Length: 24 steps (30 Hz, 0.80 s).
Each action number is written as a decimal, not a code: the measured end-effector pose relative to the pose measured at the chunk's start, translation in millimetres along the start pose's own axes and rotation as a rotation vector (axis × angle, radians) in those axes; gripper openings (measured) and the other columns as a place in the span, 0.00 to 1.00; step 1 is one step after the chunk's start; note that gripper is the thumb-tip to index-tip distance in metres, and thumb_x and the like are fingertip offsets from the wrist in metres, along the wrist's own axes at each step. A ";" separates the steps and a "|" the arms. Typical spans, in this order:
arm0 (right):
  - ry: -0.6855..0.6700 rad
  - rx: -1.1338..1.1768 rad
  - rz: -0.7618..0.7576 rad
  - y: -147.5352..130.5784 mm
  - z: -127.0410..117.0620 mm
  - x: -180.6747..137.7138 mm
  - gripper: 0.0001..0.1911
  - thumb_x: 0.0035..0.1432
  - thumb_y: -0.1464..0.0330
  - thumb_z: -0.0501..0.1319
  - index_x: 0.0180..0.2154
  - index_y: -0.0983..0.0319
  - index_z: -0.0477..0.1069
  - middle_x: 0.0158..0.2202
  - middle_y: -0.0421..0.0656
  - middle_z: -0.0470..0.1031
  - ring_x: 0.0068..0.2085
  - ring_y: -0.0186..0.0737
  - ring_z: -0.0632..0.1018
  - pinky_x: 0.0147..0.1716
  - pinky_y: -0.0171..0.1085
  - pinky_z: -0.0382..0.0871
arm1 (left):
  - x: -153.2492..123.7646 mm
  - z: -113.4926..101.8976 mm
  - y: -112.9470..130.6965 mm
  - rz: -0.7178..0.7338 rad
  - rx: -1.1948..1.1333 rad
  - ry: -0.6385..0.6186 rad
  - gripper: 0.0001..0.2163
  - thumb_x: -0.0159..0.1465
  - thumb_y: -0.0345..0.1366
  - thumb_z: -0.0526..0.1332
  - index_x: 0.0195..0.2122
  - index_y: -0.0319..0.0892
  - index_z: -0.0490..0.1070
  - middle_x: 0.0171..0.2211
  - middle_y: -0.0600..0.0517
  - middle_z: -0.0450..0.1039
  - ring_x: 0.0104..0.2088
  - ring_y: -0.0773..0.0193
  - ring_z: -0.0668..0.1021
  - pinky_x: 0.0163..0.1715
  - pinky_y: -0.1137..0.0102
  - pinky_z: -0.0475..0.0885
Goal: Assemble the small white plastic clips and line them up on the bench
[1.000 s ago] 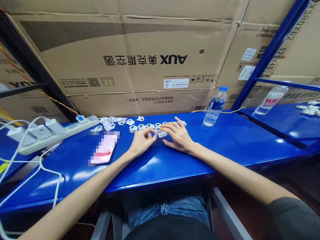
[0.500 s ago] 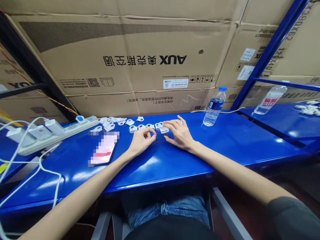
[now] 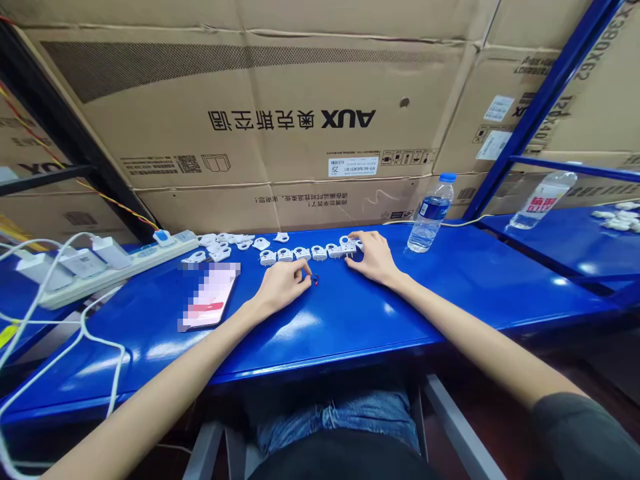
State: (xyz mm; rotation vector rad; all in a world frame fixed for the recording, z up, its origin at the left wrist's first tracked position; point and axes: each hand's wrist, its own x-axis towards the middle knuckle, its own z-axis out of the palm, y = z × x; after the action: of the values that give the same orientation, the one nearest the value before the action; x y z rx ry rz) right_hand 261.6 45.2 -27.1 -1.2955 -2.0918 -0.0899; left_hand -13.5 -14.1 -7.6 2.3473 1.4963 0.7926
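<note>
My left hand (image 3: 286, 283) is closed in a pinch above the blue tabletop. A small piece with thin dark and red wires (image 3: 315, 280) sticks out past its fingertips. At the right end of a row of white pieces, my right hand (image 3: 374, 259) grips a white ring-handled plug (image 3: 346, 245) between thumb and fingers, with short metal prongs pointing down. Several similar white plugs (image 3: 285, 255) stand in a line to its left, beyond my left hand. My right fingers partly hide another white piece at the end of the row.
Behind the row lies a loose pile of white pieces (image 3: 220, 248). A phone (image 3: 213, 297) and a power strip (image 3: 145, 260) with chargers and white cables are at the left. One water bottle (image 3: 431, 217) stands to the right, near large cardboard boxes (image 3: 300, 80) and a blue metal frame (image 3: 540, 100).
My right hand has moved right along the row with the white plug, uncovering more pieces. My left hand stays nearly in place, still pinching the wired piece.
</note>
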 end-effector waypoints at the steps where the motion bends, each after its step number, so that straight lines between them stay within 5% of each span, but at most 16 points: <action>1: -0.005 0.005 0.016 1.6 0.9 0.0 0.26 0.55 0.61 0.67 0.56 0.58 0.73 0.55 0.49 0.79 0.57 0.60 0.74 0.58 0.56 0.67 | 0.0 -0.9 0.4 0.003 0.010 -0.003 0.05 0.60 0.35 0.61 0.34 0.45 0.76 0.19 0.57 0.68 0.24 0.63 0.72 0.28 0.70 0.60; 24: -0.154 0.063 0.168 10.3 7.0 3.3 0.23 0.57 0.63 0.67 0.54 0.57 0.73 0.55 0.45 0.81 0.58 0.56 0.76 0.58 0.52 0.70 | -1.4 -5.6 5.7 0.000 0.105 -0.054 0.07 0.60 0.32 0.59 0.37 0.45 0.77 0.22 0.56 0.71 0.27 0.61 0.74 0.28 0.69 0.58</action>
State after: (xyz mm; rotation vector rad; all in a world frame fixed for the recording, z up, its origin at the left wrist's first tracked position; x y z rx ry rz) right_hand 265.5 55.6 -33.5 -1.4741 -2.0844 0.1518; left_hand -12.8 -18.3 -0.8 2.4230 1.5509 0.6598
